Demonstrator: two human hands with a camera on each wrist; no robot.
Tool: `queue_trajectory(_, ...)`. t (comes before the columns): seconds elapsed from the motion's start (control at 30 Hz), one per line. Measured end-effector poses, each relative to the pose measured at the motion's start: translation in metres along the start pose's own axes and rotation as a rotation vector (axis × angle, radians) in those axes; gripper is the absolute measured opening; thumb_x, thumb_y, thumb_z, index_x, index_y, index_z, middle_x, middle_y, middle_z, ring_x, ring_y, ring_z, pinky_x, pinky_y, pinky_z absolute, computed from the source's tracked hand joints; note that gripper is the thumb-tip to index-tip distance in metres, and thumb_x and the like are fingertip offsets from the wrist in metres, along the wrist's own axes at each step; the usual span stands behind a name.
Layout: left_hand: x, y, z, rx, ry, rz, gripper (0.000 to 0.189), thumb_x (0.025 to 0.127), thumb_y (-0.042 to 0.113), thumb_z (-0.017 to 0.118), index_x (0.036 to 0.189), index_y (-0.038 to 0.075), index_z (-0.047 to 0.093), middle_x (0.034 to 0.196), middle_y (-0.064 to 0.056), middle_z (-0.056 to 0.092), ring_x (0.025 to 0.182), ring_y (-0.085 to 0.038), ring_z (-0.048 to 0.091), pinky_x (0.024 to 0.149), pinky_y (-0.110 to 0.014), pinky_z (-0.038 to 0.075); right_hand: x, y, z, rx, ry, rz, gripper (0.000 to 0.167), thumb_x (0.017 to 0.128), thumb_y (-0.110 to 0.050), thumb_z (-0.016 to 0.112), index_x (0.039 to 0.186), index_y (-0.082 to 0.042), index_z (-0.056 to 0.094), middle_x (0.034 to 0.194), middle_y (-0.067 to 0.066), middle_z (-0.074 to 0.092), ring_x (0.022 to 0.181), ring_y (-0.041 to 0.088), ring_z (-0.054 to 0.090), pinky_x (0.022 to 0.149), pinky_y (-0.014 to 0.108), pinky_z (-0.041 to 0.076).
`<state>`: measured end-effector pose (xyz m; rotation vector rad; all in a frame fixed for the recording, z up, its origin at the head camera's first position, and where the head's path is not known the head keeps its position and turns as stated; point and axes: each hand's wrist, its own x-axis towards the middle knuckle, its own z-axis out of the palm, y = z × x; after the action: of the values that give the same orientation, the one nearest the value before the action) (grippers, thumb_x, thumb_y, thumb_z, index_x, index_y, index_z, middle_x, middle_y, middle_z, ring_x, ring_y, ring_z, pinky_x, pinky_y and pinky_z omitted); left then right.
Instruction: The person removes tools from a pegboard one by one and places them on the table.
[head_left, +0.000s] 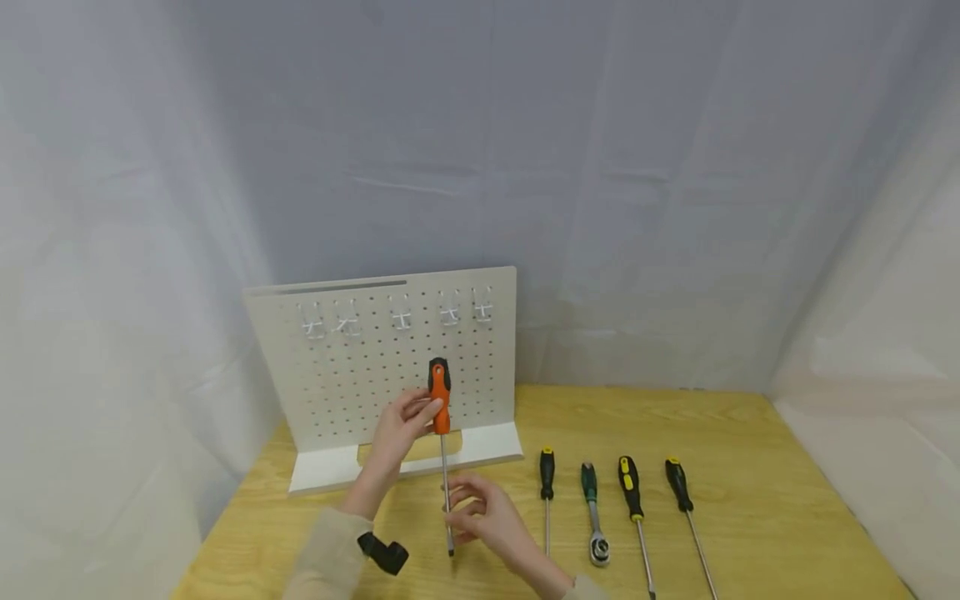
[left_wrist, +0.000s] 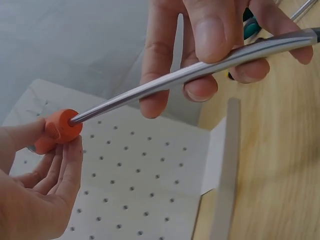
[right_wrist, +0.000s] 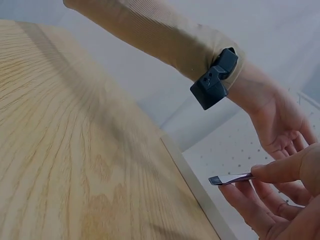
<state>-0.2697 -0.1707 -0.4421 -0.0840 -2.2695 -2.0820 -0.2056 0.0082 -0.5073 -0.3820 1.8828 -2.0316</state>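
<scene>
An orange and black screwdriver (head_left: 441, 417) is held upright in front of the white pegboard, handle up and flat dark tip down. My left hand (head_left: 406, 425) grips its orange handle between thumb and fingers. Lower down, my right hand (head_left: 491, 518) pinches the metal shaft near the tip. In the left wrist view the steel shaft (left_wrist: 175, 76) runs from the handle across to the right hand's thumb and fingers. The right wrist view shows the flat blade tip (right_wrist: 215, 180) sticking out past the right thumb, above the wooden table.
The pegboard (head_left: 360, 367) stands at the back left, with several clear hooks (head_left: 401, 312) along its top. To the right lie a black screwdriver (head_left: 547, 475), a green-handled ratchet (head_left: 590, 483), a black and yellow screwdriver (head_left: 630, 487) and another black screwdriver (head_left: 678, 483) on the table (head_left: 757, 467).
</scene>
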Motion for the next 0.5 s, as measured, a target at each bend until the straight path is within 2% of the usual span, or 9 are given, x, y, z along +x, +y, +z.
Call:
queue_trajectory(0.2,0.001,-0.018,0.025,-0.039,-0.027,-0.041,0.048,0.101,0.019,0.065,0.139,-0.007,0.052,0.129,-0.027,0.064,0.114,-0.033,0.066,0.094,-0.041,0.06,-0.011,0.01,-0.015,0.018,0.002,0.07,0.039,0.09,0.006,0.068,0.127,0.008,0.057,0.098,0.008,0.064,0.076,0.015,0.067,0.063,0.036,0.064)
queue_trajectory(0.5,-0.006,-0.042,0.057,-0.06,-0.06,-0.089,0.045,0.101,0.014,0.064,0.135,-0.013,0.052,0.121,-0.03,0.067,0.1,-0.028,0.071,0.086,-0.04,0.062,-0.033,0.023,-0.031,0.018,-0.007,0.145,0.038,0.09,0.008,0.066,0.126,0.009,0.053,0.095,0.009,0.063,0.076,0.015,0.067,0.064,0.036,0.064)
